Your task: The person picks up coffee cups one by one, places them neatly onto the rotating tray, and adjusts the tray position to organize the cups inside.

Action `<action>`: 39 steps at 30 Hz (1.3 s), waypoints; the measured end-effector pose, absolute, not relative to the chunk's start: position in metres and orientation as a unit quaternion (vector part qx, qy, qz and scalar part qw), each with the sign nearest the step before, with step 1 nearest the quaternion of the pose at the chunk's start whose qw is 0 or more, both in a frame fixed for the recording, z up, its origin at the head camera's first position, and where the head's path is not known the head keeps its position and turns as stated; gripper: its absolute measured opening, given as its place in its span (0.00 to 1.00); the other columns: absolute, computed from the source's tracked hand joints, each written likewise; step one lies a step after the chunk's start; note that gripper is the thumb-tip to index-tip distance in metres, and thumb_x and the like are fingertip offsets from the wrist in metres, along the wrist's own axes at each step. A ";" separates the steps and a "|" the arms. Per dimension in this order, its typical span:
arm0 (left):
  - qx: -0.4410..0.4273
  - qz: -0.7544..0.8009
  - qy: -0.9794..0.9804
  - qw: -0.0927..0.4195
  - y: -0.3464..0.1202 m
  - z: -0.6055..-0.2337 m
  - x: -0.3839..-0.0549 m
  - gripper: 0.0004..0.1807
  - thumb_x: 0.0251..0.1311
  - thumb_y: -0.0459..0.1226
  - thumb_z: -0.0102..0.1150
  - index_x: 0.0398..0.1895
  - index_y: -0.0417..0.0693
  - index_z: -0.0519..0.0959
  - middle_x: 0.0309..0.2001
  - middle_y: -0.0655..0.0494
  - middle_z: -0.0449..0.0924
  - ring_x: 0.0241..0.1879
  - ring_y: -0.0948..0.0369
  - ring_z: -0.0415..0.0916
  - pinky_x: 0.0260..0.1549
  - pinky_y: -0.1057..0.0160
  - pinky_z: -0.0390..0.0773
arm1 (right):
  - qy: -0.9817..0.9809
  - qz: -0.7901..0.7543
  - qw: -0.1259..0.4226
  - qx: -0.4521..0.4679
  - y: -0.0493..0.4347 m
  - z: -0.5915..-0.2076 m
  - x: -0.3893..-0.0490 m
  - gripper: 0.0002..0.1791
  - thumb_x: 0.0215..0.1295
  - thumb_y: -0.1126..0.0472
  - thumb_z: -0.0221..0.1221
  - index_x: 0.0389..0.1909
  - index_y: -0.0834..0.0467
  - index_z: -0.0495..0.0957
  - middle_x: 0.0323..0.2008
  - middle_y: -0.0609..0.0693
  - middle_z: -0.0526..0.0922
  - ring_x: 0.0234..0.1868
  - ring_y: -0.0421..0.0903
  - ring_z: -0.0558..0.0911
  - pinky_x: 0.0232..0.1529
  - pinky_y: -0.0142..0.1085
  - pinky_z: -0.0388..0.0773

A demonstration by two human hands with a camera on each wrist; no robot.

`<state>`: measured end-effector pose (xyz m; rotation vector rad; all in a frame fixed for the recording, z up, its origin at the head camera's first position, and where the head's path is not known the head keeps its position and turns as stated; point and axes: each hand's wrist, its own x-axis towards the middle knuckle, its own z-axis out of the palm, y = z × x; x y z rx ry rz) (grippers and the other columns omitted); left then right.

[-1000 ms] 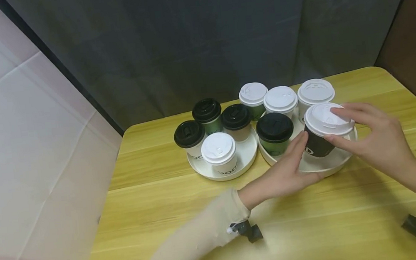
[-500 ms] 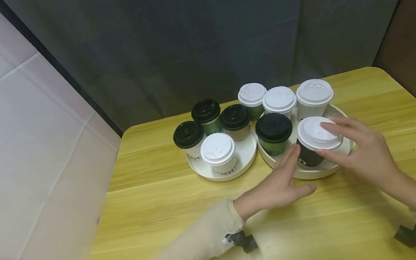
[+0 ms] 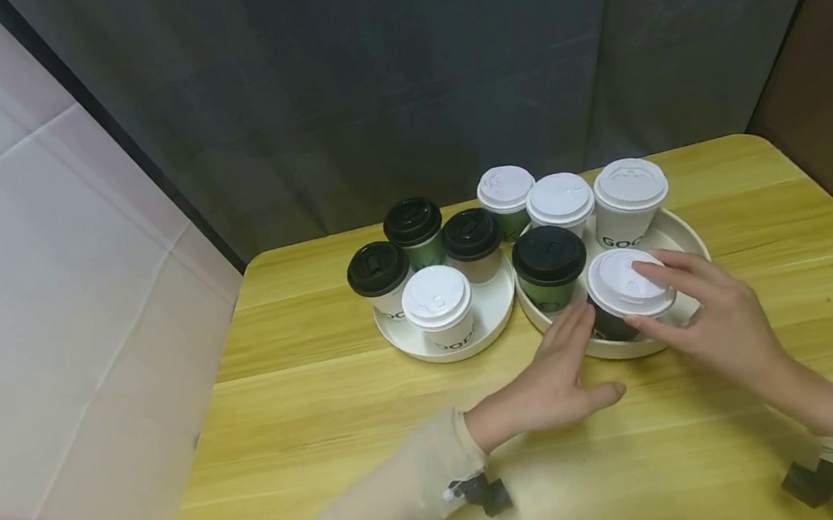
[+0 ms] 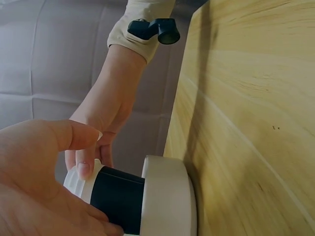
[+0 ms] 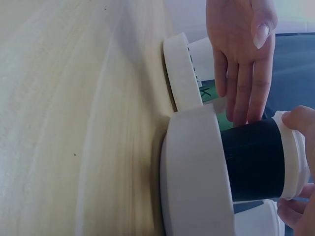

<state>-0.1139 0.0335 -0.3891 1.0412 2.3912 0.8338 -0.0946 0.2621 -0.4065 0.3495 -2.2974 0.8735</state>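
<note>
A dark paper coffee cup [image 5: 253, 160] with a white lid [image 3: 630, 283] stands at the front of the right-hand round white tray [image 3: 624, 349]. My right hand [image 3: 723, 318] grips the cup at its lid from the right, thumb and fingers spread around the rim. From the left, my left hand [image 3: 549, 385] holds its fingers straight, fingertips at the cup's dark side and thumb apart. Just left of that cup, a green cup with a black lid [image 3: 549, 257] shares the tray. Behind them are white-lidded cups, one [image 3: 631, 189] at back right and another [image 3: 559, 198] further left.
On the left-hand white tray [image 3: 444, 358] stand cups with black lids [image 3: 378, 270] and a front cup with a white lid [image 3: 437, 298]. A green cup with a white lid [image 3: 506, 190] is at the back between the trays. A dark curtain [image 3: 400, 86] hangs behind the table.
The dark cup has moved left and toward the front of the right tray, with both hands following it. More of the back-right cup's lettering shows. The other cups have stayed put.
</note>
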 end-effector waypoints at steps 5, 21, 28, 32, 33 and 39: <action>0.374 0.292 0.858 0.198 0.032 -0.393 -0.113 0.50 0.65 0.51 0.56 0.79 0.40 0.41 0.81 0.47 0.37 0.81 0.54 0.29 0.80 0.55 0.41 | -0.876 0.331 0.322 0.136 0.260 -0.410 -0.094 0.41 0.28 0.67 0.78 0.55 0.54 0.83 0.54 0.61 0.81 0.60 0.15 0.64 0.59 0.09 0.57; 0.372 0.284 0.862 0.195 0.027 -0.398 -0.111 0.51 0.64 0.51 0.56 0.79 0.40 0.40 0.81 0.45 0.39 0.81 0.53 0.30 0.80 0.57 0.41 | -0.867 0.328 0.336 0.164 0.256 -0.411 -0.095 0.39 0.32 0.63 0.79 0.55 0.53 0.83 0.55 0.59 0.82 0.59 0.25 0.71 0.61 0.10 0.59; 0.371 0.288 0.862 0.193 0.027 -0.400 -0.110 0.51 0.64 0.51 0.57 0.80 0.41 0.39 0.81 0.47 0.38 0.81 0.54 0.30 0.80 0.56 0.42 | -0.872 0.321 0.332 0.163 0.256 -0.411 -0.095 0.39 0.32 0.63 0.79 0.55 0.53 0.83 0.55 0.59 0.82 0.58 0.32 0.75 0.62 0.10 0.59; 0.366 0.289 0.863 0.194 0.027 -0.401 -0.110 0.52 0.64 0.51 0.57 0.80 0.42 0.38 0.81 0.47 0.38 0.81 0.54 0.30 0.80 0.56 0.43 | -0.876 0.312 0.329 0.162 0.256 -0.411 -0.095 0.39 0.32 0.63 0.79 0.56 0.53 0.83 0.56 0.59 0.81 0.55 0.44 0.79 0.62 0.10 0.58; 0.365 0.289 0.863 0.194 0.027 -0.401 -0.110 0.52 0.64 0.51 0.57 0.80 0.42 0.38 0.81 0.47 0.38 0.81 0.54 0.30 0.80 0.56 0.43 | -0.876 0.312 0.330 0.162 0.256 -0.411 -0.095 0.39 0.33 0.63 0.79 0.56 0.53 0.83 0.56 0.58 0.81 0.55 0.46 0.79 0.62 0.10 0.58; 0.363 0.297 0.861 0.195 0.027 -0.402 -0.110 0.52 0.64 0.51 0.57 0.80 0.42 0.38 0.81 0.47 0.38 0.81 0.54 0.31 0.79 0.56 0.44 | -0.873 0.315 0.332 0.167 0.256 -0.412 -0.096 0.36 0.37 0.59 0.79 0.55 0.54 0.83 0.56 0.58 0.81 0.57 0.41 0.78 0.62 0.10 0.59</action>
